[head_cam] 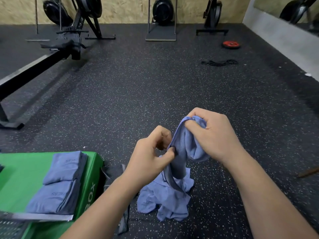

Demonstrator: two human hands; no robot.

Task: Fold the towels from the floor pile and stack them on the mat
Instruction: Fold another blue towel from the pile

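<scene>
Two hands hold one blue towel (181, 152) above the speckled floor (138, 94): the left hand (148, 163) pinches its edge between thumb and curled fingers, the right hand (212, 135) clenches its bunched top end, and its lower part hangs into one crumpled blue heap (165, 202) on the floor, whose count of towels cannot be told. Two folded blue lots, a far stack (67, 166) and a near stack (50, 199), touch end to end on the one green mat (20, 171) at left; one grey cloth (113, 171) lies just beside the mat, and well apart lie one red weight plate (231, 44) and one black band (219, 62)
</scene>
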